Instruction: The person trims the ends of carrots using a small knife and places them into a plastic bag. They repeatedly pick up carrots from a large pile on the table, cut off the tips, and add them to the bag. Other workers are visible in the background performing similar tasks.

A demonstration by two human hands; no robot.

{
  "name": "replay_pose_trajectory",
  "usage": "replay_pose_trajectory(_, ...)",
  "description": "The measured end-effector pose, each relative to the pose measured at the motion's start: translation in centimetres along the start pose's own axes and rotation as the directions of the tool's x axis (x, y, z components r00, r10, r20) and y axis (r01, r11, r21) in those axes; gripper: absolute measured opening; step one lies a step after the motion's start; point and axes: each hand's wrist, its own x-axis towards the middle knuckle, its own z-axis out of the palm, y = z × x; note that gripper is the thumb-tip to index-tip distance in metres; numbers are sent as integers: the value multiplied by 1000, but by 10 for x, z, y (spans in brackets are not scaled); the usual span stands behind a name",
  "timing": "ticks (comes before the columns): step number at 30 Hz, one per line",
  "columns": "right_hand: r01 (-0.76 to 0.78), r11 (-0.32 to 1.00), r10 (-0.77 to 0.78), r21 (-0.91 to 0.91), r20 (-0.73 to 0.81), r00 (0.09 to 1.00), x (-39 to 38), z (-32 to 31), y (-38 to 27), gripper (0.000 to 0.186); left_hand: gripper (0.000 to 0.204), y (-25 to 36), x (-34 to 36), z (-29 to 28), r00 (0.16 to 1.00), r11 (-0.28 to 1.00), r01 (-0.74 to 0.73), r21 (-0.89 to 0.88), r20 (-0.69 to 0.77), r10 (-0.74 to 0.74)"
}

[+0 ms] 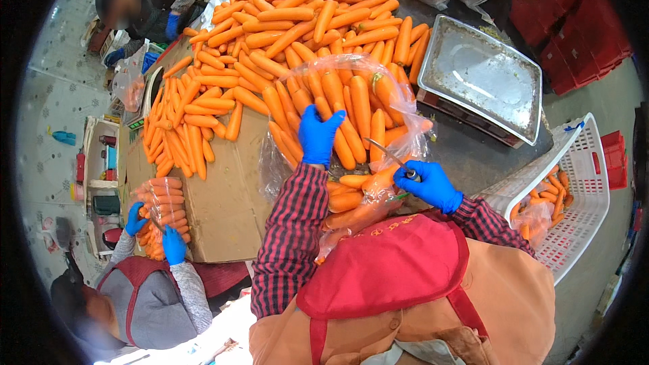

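In a blue glove, my left hand (319,136) lies on carrots at the mouth of a clear plastic bag (270,169), thumb and fingers apart. My right hand (431,186), gloved in blue too, is closed round the handle of a small knife (387,153). Its thin blade points up and left over the bagged carrots (358,111). Part of the bag, with more carrots (345,201) inside, reaches down against my red apron. The knife's handle is mostly hidden by my fingers.
Loose carrots (270,27) are heaped across the table. A scale with a metal top (480,74) stands right, above a white basket (585,209) holding carrots. At lower left, a co-worker's blue-gloved hands (174,246) work at bagged carrots (162,206). Other people stand across the table.
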Motion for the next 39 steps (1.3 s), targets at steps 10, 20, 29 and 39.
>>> replay_pose_trajectory(10, 39, 999, -39, -3, -41, 998, -4, 1, -1, 16, 60, -24, -18, 20, 991, 961, -125, 245, -6, 130)
replay_pose_trajectory(20, -24, 996, 30, 91, -61, 998, -4, 3, 4, 15, 33, -49, -12, -55, 959, 562, 209, -800, 280, 43)
replay_pose_trajectory(29, 32, 997, -27, 72, -64, 998, 0, 5, 3, 14, 34, -19, -42, -60, 842, -51, 532, -845, 535, -73)
replay_pose_trajectory(39, 267, 960, -274, -81, -97, 957, 18, 3, -33, 16, 26, -28, -44, -68, 980, 879, 89, -468, 200, 8)
